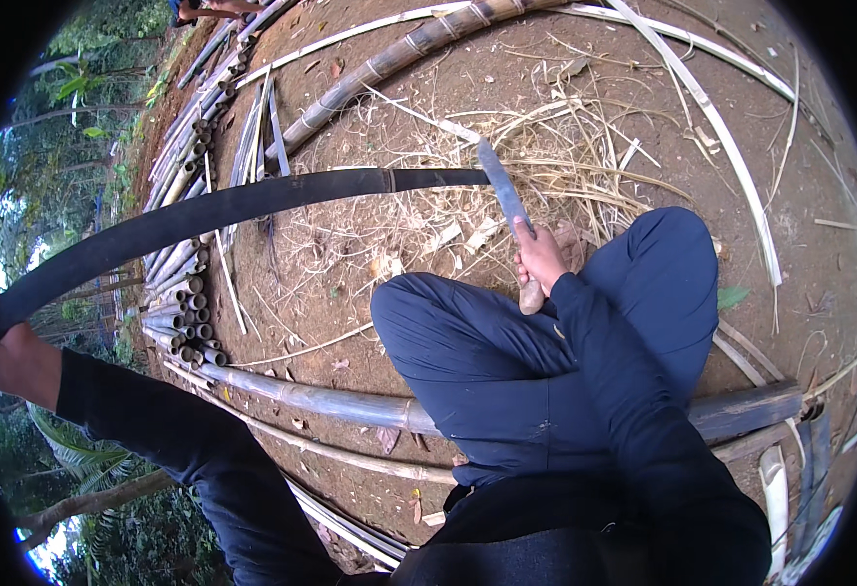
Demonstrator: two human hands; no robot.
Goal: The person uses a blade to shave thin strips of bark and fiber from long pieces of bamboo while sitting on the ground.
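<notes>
At the left, the left hand point(10, 356) had its fingers curled round the near end of the long dark strip point(213, 203), whose body arched rightward to a narrower end at the knife point(502, 186); whether edge and strip touched could not be told. The right hand point(542, 260) was wrapped tightly round the knife's handle, the blade pointing far and slightly left. Good handling, as I judged it, called for a steady left grip so that the strip did not twist, a shallow blade angle, light even strokes, extra care at the joint ring, and an edge directed away from the knees. Around this, stacked bamboo poles point(192, 332) lay on the left, open ends toward the person, with the strip passing above them in view. A rounded pole point(321, 396) ran from the left to behind the bent legs point(555, 381). Farther off, a jointed brown pole point(409, 47) slanted across the ground, and a mat of shavings point(545, 127) spread beyond the knees, likely to snag the strip's working end if it dropped. At the far right curved a pale strip point(711, 117), well apart from the knife.
</notes>
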